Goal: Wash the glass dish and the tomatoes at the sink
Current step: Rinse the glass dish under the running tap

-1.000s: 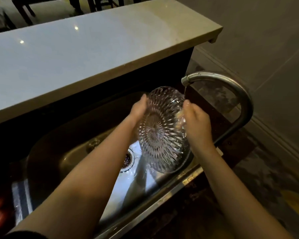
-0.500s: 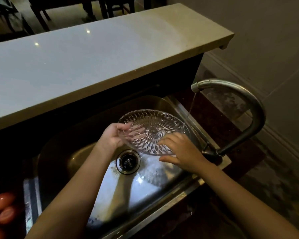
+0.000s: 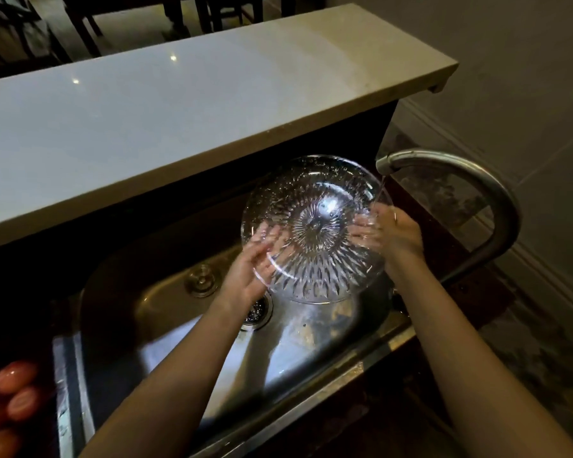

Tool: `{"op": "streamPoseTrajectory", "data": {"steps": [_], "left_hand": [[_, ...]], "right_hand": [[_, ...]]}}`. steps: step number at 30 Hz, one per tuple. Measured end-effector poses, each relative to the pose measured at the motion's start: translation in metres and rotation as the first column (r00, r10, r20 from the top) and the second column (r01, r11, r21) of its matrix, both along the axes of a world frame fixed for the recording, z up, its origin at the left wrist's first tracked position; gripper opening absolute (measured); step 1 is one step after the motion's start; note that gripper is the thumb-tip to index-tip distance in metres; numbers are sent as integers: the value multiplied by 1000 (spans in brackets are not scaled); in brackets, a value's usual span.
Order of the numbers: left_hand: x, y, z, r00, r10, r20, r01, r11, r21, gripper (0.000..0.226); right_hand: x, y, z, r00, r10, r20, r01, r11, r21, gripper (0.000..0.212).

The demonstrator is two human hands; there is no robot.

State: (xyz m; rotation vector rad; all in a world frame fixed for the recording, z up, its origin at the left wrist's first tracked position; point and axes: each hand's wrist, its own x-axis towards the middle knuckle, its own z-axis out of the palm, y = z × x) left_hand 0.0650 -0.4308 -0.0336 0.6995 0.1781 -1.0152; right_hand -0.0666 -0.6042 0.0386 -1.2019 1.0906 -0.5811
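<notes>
Raised higher, the glass dish [image 3: 315, 226] tilts under the faucet [image 3: 450, 166], fingers of the left hand [image 3: 245, 276] and right hand [image 3: 400, 233] gripping its rim, while the tomatoes [image 3: 14, 401] apparently await washing.

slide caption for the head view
Left hand and right hand hold the glass dish at the running faucet above the sink; tomatoes lie alongside.

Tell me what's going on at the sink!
A person is washing a glass dish. The left hand grips its left edge and the right hand grips its right edge, holding it up over the metal sink. A thin stream of water runs from the faucet onto the dish's right side. The tomatoes lie to the left of the sink, and nobody is touching them.
</notes>
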Motion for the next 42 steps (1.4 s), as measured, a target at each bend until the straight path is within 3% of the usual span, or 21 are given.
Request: {"op": "streamPoseTrajectory", "data": {"steps": [2,4,7,11,13,16,19,22,24,31,34,36,40,41,42], "left_hand": [[-12,-7,-7,998,-46,52,33,974,226,12],[-24,-12,-15,990,-113,89,72,927,369,10],[-26,-12,-18,978,-141,153,70,916,395,12],[-11,7,-15,899,-241,366,17,854,520,13],[-6,24,-14,858,-283,429,-29,807,590,19],[-1,55,-14,871,-273,408,-80,741,667,33],[-1,89,-8,904,-259,341,-100,647,756,45],[-3,122,4,896,-372,244,-16,521,853,27],[-2,142,9,893,-413,176,28,442,896,23],[1,180,8,883,-464,71,42,228,973,32],[0,188,-5,907,-419,30,49,176,983,24],[-5,192,-23,911,-401,95,-37,150,988,26],[-12,194,-63,925,-356,134,-126,47,991,37],[-11,195,-62,908,-405,108,-103,34,994,35],[-13,197,-66,863,-503,42,-72,-40,997,34]], "right_hand": [[0,1,4,999,-47,6,47,994,-102,14],[0,4,7,998,-38,52,44,990,-133,16],[-6,11,5,994,-25,102,49,969,-242,21],[-10,24,-8,996,-13,85,37,957,-288,23],[-5,31,-20,1000,-8,8,9,983,-186,22],[6,43,-40,989,102,-103,-82,980,183,27],[12,60,-53,923,231,-309,-136,944,301,26],[20,79,-65,868,419,-267,-232,817,529,12],[28,89,-75,813,519,-262,-240,710,663,18],[43,119,-127,733,658,-171,-278,520,808,15],[54,127,-140,673,704,-227,-328,559,761,15],[63,132,-149,618,745,-253,-449,598,664,20],[81,138,-165,699,673,-243,-534,716,449,18],[84,140,-170,699,669,-251,-552,729,404,17],[85,140,-179,671,678,-300,-598,734,322,16]]}}
